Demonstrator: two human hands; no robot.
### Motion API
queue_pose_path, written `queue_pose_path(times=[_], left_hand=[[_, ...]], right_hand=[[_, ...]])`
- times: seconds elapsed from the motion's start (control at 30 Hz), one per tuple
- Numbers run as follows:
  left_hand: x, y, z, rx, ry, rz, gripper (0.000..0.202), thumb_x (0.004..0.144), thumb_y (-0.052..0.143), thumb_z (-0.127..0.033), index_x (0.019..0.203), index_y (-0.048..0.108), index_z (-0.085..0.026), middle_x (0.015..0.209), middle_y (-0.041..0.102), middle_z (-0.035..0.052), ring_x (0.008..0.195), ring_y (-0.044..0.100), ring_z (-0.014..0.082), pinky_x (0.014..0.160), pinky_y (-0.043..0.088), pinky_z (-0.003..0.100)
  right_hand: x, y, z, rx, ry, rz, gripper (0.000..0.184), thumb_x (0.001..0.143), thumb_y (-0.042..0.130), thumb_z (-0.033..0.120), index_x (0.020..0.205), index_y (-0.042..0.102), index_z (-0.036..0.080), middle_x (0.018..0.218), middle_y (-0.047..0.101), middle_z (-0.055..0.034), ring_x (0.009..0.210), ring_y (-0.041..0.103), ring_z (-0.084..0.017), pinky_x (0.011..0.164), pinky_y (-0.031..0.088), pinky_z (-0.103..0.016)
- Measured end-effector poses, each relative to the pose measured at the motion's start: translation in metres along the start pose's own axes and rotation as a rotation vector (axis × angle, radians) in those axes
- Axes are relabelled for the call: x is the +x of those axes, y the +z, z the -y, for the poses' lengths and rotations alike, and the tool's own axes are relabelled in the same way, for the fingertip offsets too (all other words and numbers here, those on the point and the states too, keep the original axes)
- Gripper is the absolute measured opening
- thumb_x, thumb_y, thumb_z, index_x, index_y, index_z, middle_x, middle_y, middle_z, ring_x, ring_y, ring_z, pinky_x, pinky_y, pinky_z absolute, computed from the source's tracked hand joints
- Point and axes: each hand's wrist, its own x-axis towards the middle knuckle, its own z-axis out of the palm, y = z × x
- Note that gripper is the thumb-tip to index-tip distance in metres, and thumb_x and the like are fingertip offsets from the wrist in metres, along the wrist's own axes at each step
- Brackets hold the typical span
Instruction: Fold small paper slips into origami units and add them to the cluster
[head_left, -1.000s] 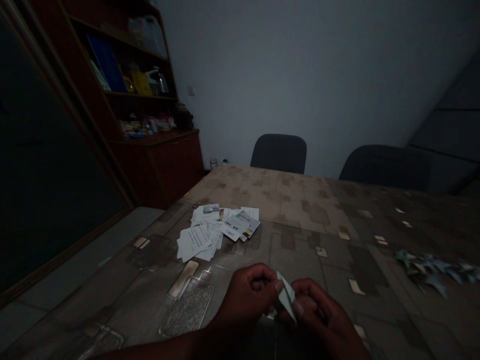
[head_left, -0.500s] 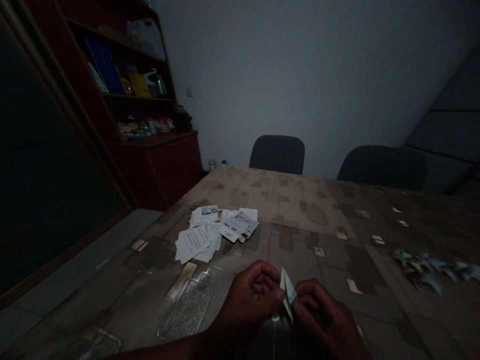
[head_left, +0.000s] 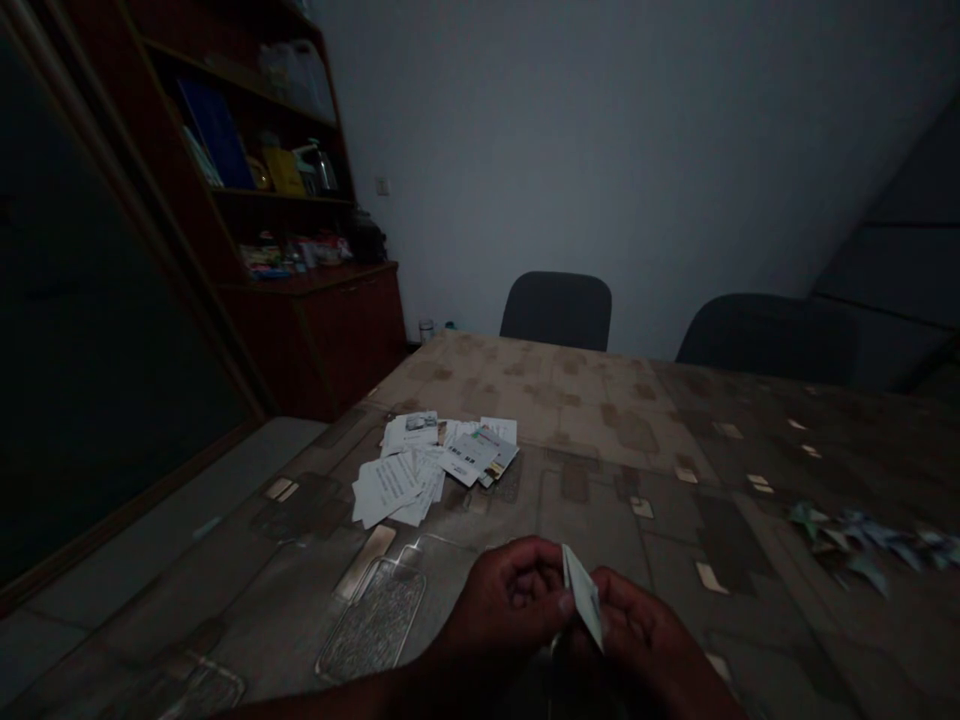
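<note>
Paper: From where I stood, a small, pale folded sheet was held up between two bare hands, just above the near part of the table. It was long and narrow, tilted, its upper end leaning left.
Handling: It looked very light, stiff along its folds and soft elsewhere; I judged that it would crease or tear under a hard squeeze. It seemed unlikely to slip.
Where to hold: The folded edges seemed the safest place, with fingertips only; the pointed ends looked easiest to bend.
Left hand: This hand was closed on the paper's left edge, thumb pressed against it, the other fingers loosely curled.
Right hand: This hand pinched the right side with a small gap between finger and thumb, filled by the paper; the lower fingertips were lost in shadow.
Around them: Printed cards lay spread beyond the left hand; folded pieces lay well off to the right.
</note>
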Motion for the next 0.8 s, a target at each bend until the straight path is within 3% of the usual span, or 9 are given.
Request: queue_pose_path(times=[0.07,0.17,0.27,0.33,0.47,0.6,0.8], left_hand=[[0.001,0.000,-0.001,0.032,-0.016,-0.037,0.032,0.069,0.078,-0.041,0.076,0.062,-0.014,0.063,0.054,-0.0012,0.056,0.046,0.0099,0.055,0.034,0.022],[0.001,0.003,-0.007,0.112,-0.022,-0.127,0.024,0.068,0.075,-0.031,0.067,0.056,-0.016,0.056,0.049,-0.0045,0.052,0.042,0.0086,0.053,0.031,0.021],[0.000,0.007,-0.014,0.183,-0.014,-0.195,0.020,0.066,0.071,-0.025,0.063,0.053,-0.017,0.053,0.043,-0.0077,0.050,0.036,0.0076,0.051,0.028,0.020],[-0.001,0.009,-0.015,0.203,-0.015,-0.198,0.018,0.066,0.069,-0.024,0.063,0.054,-0.017,0.052,0.041,-0.0081,0.049,0.034,0.0076,0.050,0.027,0.020],[-0.001,0.009,-0.014,0.195,-0.011,-0.196,0.019,0.066,0.069,-0.025,0.062,0.053,-0.017,0.051,0.041,-0.0079,0.048,0.034,0.0077,0.050,0.027,0.020],[0.001,0.007,-0.011,0.172,-0.025,-0.177,0.020,0.070,0.068,-0.029,0.065,0.053,-0.017,0.052,0.045,-0.0068,0.047,0.038,0.0086,0.050,0.028,0.021],[0.008,0.005,-0.001,0.131,-0.026,-0.160,0.025,0.065,0.072,-0.035,0.071,0.057,-0.017,0.053,0.048,-0.0058,0.046,0.040,0.0086,0.046,0.029,0.020]], right_hand=[[-0.001,-0.001,0.000,-0.057,-0.018,-0.015,0.046,0.071,0.074,0.061,0.076,0.057,0.019,0.062,0.051,0.0041,0.056,0.045,-0.011,0.055,0.034,-0.021],[-0.005,-0.002,0.003,-0.348,-0.148,-0.163,0.039,0.079,0.065,0.059,0.087,0.060,0.021,0.070,0.057,0.0018,0.063,0.051,-0.014,0.058,0.038,-0.024],[-0.008,-0.001,0.007,-0.657,-0.339,-0.325,0.038,0.072,0.071,0.052,0.095,0.061,0.024,0.075,0.059,0.0010,0.071,0.056,-0.019,0.067,0.043,-0.027],[-0.008,0.000,0.008,-0.731,-0.390,-0.352,0.035,0.070,0.072,0.050,0.091,0.062,0.024,0.071,0.058,0.0021,0.069,0.056,-0.019,0.067,0.043,-0.028],[-0.005,0.003,0.006,-0.602,-0.303,-0.291,0.032,0.080,0.063,0.055,0.079,0.061,0.022,0.066,0.053,0.0033,0.062,0.051,-0.016,0.058,0.039,-0.025],[-0.003,0.003,0.006,-0.398,-0.206,-0.251,0.043,0.077,0.066,0.063,0.078,0.059,0.020,0.065,0.049,0.0045,0.059,0.044,-0.013,0.055,0.034,-0.023],[0.000,0.000,0.001,-0.235,-0.151,-0.210,0.044,0.072,0.073,0.060,0.078,0.058,0.020,0.064,0.051,0.0049,0.059,0.045,-0.013,0.057,0.033,-0.023]])
